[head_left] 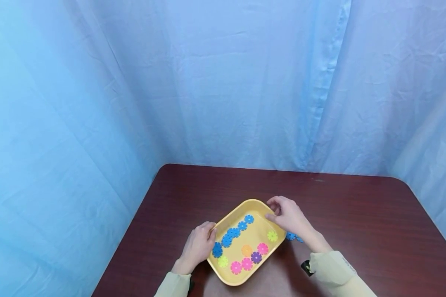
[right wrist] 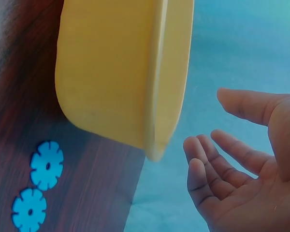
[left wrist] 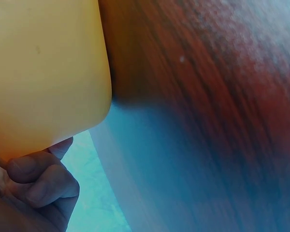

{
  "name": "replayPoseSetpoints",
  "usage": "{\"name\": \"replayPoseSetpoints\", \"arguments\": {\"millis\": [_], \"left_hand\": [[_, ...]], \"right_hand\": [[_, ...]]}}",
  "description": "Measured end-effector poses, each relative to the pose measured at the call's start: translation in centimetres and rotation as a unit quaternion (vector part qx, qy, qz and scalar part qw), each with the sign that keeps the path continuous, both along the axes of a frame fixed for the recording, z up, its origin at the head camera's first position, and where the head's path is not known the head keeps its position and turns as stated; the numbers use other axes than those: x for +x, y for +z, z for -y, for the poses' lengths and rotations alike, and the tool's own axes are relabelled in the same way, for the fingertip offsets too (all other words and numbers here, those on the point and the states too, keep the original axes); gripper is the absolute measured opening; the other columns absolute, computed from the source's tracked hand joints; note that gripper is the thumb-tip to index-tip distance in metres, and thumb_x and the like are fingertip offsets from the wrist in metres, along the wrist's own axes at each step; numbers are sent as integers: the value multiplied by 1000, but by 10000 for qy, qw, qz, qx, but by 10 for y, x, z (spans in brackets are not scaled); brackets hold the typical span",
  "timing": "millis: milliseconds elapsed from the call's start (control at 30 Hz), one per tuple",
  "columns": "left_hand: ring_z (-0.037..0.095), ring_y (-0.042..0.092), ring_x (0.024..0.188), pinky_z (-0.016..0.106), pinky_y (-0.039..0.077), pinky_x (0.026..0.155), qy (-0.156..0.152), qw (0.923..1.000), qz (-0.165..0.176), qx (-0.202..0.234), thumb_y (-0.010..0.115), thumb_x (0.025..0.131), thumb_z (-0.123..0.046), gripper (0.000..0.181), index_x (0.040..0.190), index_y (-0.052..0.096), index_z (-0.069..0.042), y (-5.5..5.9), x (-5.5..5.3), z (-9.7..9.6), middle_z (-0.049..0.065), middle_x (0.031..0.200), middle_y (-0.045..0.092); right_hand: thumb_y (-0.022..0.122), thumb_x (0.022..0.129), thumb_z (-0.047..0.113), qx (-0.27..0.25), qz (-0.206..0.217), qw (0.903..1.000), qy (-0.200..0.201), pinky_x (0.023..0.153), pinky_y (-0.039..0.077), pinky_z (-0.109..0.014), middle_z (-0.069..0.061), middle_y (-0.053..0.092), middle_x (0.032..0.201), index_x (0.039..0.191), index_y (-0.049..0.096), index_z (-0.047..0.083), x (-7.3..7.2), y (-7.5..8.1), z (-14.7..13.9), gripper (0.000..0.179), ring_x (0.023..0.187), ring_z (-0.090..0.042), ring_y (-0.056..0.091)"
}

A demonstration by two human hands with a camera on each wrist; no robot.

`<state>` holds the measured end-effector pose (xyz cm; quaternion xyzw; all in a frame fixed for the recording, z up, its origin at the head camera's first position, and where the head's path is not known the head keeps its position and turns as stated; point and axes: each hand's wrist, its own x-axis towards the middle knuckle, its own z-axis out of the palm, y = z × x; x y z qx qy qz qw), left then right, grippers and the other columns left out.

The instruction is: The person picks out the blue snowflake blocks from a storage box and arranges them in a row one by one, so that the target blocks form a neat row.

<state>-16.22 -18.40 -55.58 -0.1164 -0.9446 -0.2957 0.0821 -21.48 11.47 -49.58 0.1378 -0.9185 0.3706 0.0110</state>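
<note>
A yellow plastic basin [head_left: 253,237] stands at an angle on the dark table. Inside lie notched, flower-shaped plastic discs: a row of blue discs [head_left: 242,225] along the left side, pink discs [head_left: 247,264], a purple one [head_left: 256,258], an orange one [head_left: 247,250] and yellow ones [head_left: 272,236]. My left hand [head_left: 200,243] grips the basin's left rim; in the left wrist view its curled fingers [left wrist: 53,183] are at the basin's wall. My right hand [head_left: 289,216] is at the far right rim, fingers loosely bent and holding nothing; the right wrist view shows it apart from the basin.
Beyond the basin's right side, blue discs [right wrist: 47,166] lie on the table [head_left: 357,222], partly behind the right forearm in the head view. Light blue curtains [head_left: 226,82] hang behind the table and along both sides.
</note>
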Motion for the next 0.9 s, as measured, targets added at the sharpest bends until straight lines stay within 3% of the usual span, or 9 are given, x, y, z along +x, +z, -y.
{"name": "replayPoseSetpoints", "arguments": {"millis": [200,900], "left_hand": [[14,65,83,33,55,73,30,10000,-18,0,62,99,-15,17,109,72,-6,-1,0,0,3,99,69],[12,64,82,33,54,73,89,9999,60,-1,62,99,-15,17,109,72,-6,0,0,-1,2,98,69]], "right_hand": [[83,81,13,36,9,10000,54,72,50,-35,-5,63,90,110,68,0,-1,-3,10,35,76,-16,54],[85,78,10,-76,288,9995,107,68,52,-31,-10,66,92,107,69,0,-7,-24,40,35,74,-13,58]]}}
